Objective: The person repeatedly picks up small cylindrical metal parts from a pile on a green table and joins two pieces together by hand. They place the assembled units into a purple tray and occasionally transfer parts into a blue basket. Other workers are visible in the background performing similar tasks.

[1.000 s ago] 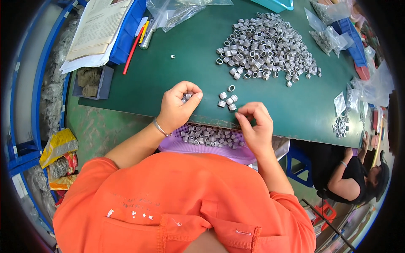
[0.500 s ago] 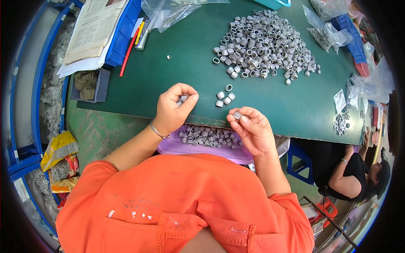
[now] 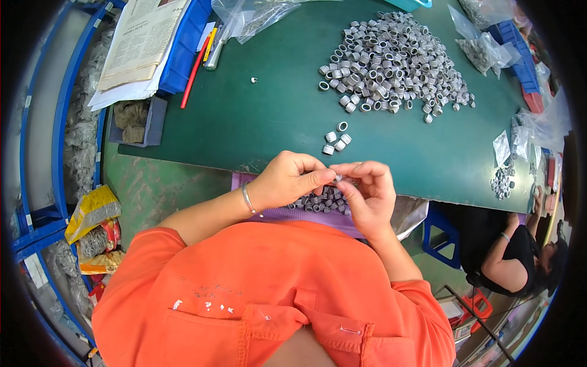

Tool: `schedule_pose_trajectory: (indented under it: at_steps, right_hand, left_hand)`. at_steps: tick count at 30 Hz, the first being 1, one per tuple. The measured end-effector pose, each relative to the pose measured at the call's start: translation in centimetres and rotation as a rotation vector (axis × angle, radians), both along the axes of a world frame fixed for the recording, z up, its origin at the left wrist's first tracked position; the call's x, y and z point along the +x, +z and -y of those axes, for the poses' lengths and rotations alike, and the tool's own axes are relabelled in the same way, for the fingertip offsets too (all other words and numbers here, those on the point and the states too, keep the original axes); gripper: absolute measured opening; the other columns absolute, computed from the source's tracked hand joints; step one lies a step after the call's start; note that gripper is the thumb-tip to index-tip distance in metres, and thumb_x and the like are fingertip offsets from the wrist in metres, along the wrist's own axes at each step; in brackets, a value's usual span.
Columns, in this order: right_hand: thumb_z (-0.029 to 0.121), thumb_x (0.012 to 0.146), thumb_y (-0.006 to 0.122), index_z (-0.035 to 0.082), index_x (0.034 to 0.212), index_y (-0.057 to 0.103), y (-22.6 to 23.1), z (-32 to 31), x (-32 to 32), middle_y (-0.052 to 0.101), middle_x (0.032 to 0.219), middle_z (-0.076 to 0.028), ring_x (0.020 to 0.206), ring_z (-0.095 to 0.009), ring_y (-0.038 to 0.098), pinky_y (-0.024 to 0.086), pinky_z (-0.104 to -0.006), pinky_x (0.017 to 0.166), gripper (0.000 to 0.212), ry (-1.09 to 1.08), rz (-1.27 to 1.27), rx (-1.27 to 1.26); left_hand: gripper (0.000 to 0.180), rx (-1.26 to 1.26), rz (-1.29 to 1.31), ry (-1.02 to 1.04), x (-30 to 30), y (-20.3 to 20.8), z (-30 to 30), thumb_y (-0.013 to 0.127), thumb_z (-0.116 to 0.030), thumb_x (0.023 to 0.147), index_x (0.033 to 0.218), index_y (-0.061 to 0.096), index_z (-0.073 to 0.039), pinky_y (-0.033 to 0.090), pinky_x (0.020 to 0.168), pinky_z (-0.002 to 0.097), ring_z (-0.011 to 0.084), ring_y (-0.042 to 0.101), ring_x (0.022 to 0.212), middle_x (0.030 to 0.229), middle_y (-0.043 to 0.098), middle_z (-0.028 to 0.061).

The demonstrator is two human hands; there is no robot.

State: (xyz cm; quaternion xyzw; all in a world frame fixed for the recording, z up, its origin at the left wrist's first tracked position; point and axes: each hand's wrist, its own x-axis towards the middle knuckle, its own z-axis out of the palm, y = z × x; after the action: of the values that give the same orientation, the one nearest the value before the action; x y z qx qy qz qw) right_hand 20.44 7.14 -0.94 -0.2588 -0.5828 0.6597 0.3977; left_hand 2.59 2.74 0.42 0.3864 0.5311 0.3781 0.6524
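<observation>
head view: two hands pinch one small ring at the table edge

the left hand [image 3: 287,183] and the right hand [image 3: 367,192] meet fingertip to fingertip, both closed to a pinch around one small metal ring [image 3: 337,178], just above the purple tray [image 3: 324,211] of finished rings. to do this well, i judge the ring should stay square between the fingertips and over the tray, so a slip falls inside it.

at 12 o'clock from the hands lie four loose rings [image 3: 336,139] on the green table [image 3: 257,116], and further at 1 o'clock the big pile of rings [image 3: 391,61]. at 10 o'clock is a red pencil [image 3: 194,73]. nothing stands between hands and rings.
</observation>
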Motion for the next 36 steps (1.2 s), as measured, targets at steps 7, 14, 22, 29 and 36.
schedule_pose_trajectory:
  at_steps: [7,14,22,29,36]
  right_hand:
    - [-0.011,0.07,0.064,0.0,0.103,0.052,0.0,-0.1,-0.6,0.049,0.105,-0.011,0.089,-0.015,0.055,0.047,-0.0253,0.076,0.036,-0.057,0.111,0.101]
    - [-0.007,0.071,0.064,-0.001,0.085,0.059,1.1,-0.5,-0.2,0.057,0.08,-0.009,0.07,-0.016,0.055,0.046,-0.0252,0.06,0.016,-0.032,0.224,0.318]
    - [-0.005,0.068,0.064,0.002,0.084,0.06,1.6,-2.0,1.0,0.058,0.08,-0.01,0.07,-0.023,0.057,0.046,-0.0299,0.06,0.018,0.206,0.389,0.46]
    - [-0.011,0.07,0.055,0.004,0.094,0.061,1.0,-4.9,-0.6,0.056,0.087,-0.011,0.079,-0.027,0.055,0.046,-0.0343,0.068,0.029,0.021,0.547,0.736]
    - [-0.006,0.071,0.061,0.001,0.092,0.059,0.3,-5.7,-0.2,0.054,0.091,-0.01,0.079,-0.024,0.054,0.045,-0.0316,0.069,0.023,-0.046,0.69,0.755]
  left_hand:
    - [0.01,0.375,-0.195,0.121,0.2,-0.3,0.5,0.067,-0.005,0.077,0.085,0.063,0.0,0.047,0.065,0.0214,0.0091,0.058,0.074,0.083,0.063,0.006]
    - [0.014,0.436,-0.207,0.1,0.2,-0.1,0.7,0.069,-0.008,0.074,0.087,0.065,-0.001,0.047,0.062,0.0226,0.0098,0.058,0.069,0.08,0.063,0.0055]
    - [0.019,0.46,-0.482,-0.089,-1.0,0.4,1.2,0.061,-0.024,0.077,0.087,0.065,-0.009,0.05,0.07,0.0338,0.025,0.062,0.077,0.087,0.064,0.0074]
    - [0.013,0.581,-0.496,0.091,-0.9,0.0,1.2,0.07,-0.001,0.07,0.082,0.064,0.001,0.047,0.057,0.0243,0.0154,0.059,0.065,0.075,0.062,0.0083]
    - [0.015,0.617,-0.497,0.026,-1.1,0.4,1.3,0.07,-0.001,0.07,0.083,0.064,0.0,0.047,0.055,0.0247,0.0158,0.059,0.063,0.075,0.062,0.0088]
